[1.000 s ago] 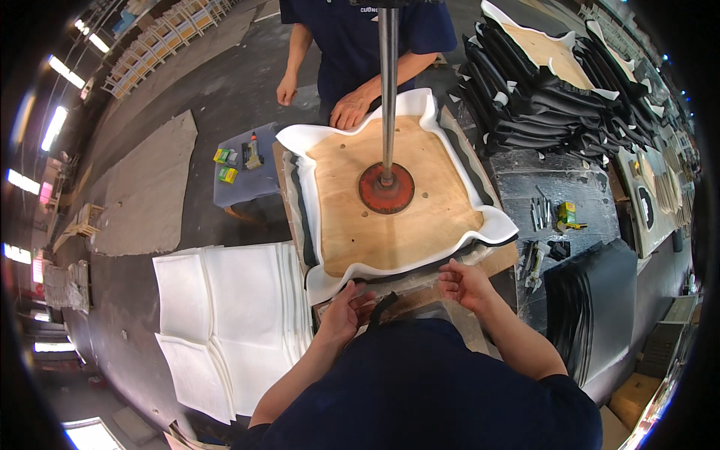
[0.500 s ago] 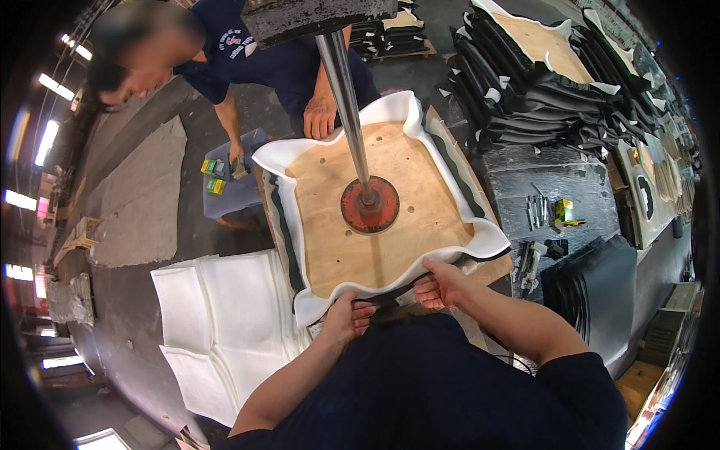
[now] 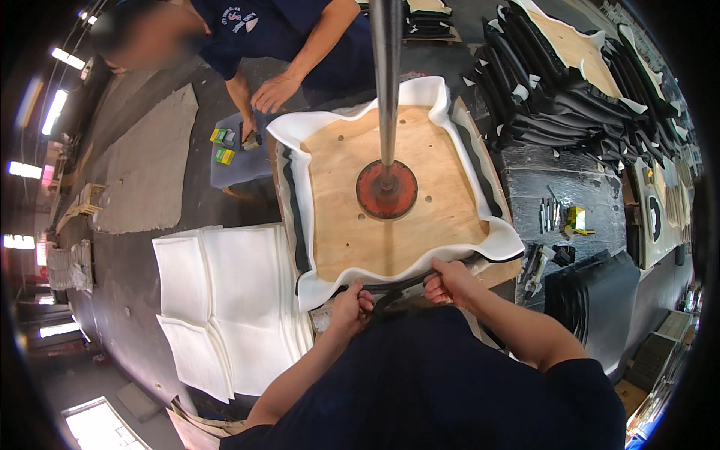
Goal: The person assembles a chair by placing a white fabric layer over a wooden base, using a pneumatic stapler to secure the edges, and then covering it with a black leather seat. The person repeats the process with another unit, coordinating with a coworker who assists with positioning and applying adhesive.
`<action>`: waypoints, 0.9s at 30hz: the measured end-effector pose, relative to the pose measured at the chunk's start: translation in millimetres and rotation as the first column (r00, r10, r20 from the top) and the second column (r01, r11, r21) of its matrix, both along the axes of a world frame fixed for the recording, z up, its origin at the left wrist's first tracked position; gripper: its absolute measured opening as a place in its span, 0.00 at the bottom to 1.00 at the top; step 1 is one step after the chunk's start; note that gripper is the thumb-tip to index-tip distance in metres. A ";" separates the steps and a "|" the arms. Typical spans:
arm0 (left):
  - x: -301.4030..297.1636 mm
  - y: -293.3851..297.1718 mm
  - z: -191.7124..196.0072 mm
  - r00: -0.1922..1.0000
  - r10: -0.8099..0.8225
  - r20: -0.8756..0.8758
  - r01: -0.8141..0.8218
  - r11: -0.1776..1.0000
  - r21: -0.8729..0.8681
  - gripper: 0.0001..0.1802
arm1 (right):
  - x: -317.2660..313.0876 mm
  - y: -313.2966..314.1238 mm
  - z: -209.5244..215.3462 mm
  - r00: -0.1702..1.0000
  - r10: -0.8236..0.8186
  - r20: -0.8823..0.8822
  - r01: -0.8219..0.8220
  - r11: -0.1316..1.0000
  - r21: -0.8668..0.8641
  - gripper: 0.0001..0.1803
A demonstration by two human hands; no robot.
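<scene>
A square plywood board (image 3: pixel 420 139) lies on white foam (image 3: pixel 285 131) whose edges curl up around it. Black cover material (image 3: pixel 401 285) shows beneath the foam at the near edge. My left hand (image 3: pixel 351 307) is closed on this black cover near the left corner, fingers curled. Farther right along the same edge, my right hand (image 3: pixel 450 285) pinches the cover between thumb and fingers. A red round press plate (image 3: pixel 386 189) on a metal rod (image 3: pixel 386 82) rests on the middle of the board.
Across from me a co-worker's hand (image 3: pixel 276 92) hovers beside the foam; the other reaches into a bluish bin (image 3: pixel 236 169) with small boxes. White foam sheets (image 3: pixel 240 277) lie at left. Stacked black covers (image 3: pixel 547 112), tools (image 3: pixel 550 214) and black sheets (image 3: pixel 589 296) are at right.
My fingers have curled tighter on the black cover at the near edge. The co-worker's hand has lifted off the far side of the foam and moved left. My view has shifted slightly.
</scene>
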State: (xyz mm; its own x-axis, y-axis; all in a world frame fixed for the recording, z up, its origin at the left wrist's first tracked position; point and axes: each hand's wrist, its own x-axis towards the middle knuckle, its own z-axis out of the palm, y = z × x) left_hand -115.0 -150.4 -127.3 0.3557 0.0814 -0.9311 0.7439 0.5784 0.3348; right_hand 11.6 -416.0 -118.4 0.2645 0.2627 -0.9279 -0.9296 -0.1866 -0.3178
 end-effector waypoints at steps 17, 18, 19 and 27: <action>-30.0 -1.8 -17.3 0.900 -0.229 0.371 0.116 0.946 0.303 0.37 | -39.4 1.1 -8.7 0.898 -0.119 0.424 0.096 0.992 0.076 0.32; -27.2 1.9 -16.8 0.897 -0.248 0.365 0.142 0.946 0.292 0.36 | -37.6 -0.2 -7.2 0.913 -0.114 0.392 0.092 0.993 0.074 0.31; -26.4 5.0 -15.4 0.894 -0.266 0.361 0.168 0.945 0.282 0.35 | -34.9 -1.9 -5.1 0.927 -0.108 0.361 0.087 0.994 0.072 0.31; -59.2 43.9 4.3 0.977 0.116 0.182 -0.085 0.982 -0.170 0.34 | -77.2 42.2 17.0 0.996 -0.085 -0.009 0.086 0.978 0.191 0.26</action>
